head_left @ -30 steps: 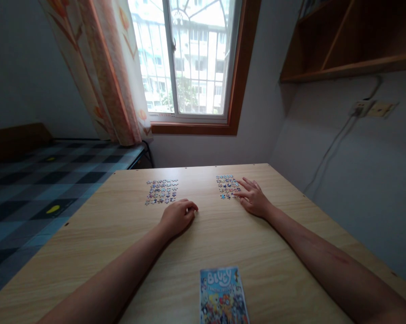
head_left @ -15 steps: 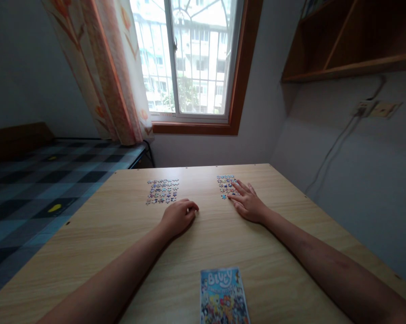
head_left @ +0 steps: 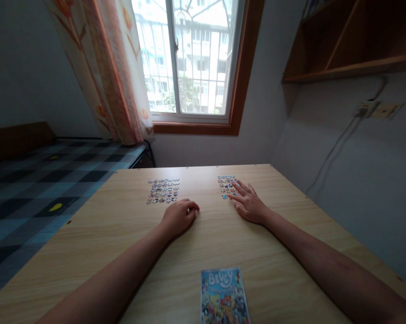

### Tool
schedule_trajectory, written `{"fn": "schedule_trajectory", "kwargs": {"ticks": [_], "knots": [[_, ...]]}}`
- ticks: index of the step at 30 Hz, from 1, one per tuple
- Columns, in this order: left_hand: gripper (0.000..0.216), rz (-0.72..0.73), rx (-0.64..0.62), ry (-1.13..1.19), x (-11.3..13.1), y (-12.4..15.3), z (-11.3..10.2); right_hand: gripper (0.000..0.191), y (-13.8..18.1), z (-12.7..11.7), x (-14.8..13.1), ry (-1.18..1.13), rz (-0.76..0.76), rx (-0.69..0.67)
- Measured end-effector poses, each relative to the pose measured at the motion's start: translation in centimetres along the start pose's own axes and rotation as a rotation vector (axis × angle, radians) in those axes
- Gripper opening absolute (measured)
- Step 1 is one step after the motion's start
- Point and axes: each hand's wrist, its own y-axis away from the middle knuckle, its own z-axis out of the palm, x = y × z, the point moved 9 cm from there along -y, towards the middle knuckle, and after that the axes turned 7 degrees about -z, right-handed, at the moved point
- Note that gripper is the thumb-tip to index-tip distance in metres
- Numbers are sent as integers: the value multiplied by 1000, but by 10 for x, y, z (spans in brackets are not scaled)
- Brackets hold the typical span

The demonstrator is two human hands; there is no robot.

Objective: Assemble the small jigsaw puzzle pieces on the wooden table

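Observation:
Two groups of small jigsaw pieces lie in rows on the wooden table (head_left: 203,245). Just in front of the left group of jigsaw pieces (head_left: 162,191), my left hand (head_left: 180,216) rests on the tabletop. Its fingers are curled in, and whatever they may hold is hidden. Over the near right part of the right group of jigsaw pieces (head_left: 226,185) lies my right hand (head_left: 248,203), fingers spread, covering some pieces. A blue picture card marked "Bluey" (head_left: 224,294), crowded with cartoon figures, lies flat at the near edge of the view between my forearms.
A bed with a checked cover (head_left: 24,198) stands left of the table. Behind the table are a curtain (head_left: 111,72) and a barred window (head_left: 199,67). A wooden shelf (head_left: 351,67) hangs on the right wall above a socket (head_left: 368,109) with a cable.
The view has shifted very slightly. Both hands keep their places, the left curled and the right spread over the pieces.

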Motion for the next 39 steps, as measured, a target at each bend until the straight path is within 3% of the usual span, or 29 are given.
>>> {"fn": "schedule_trajectory", "kwargs": {"ticks": [9, 20, 39], "knots": [[23, -8, 8, 3, -1, 0, 1, 45, -4, 13, -7, -18, 38, -122], [24, -17, 0, -6, 0, 1, 1, 43, -4, 6, 3, -30, 109, -63], [25, -30, 6, -34, 3, 3, 0, 48, -26, 24, 17, -71, 216, -99]]}}
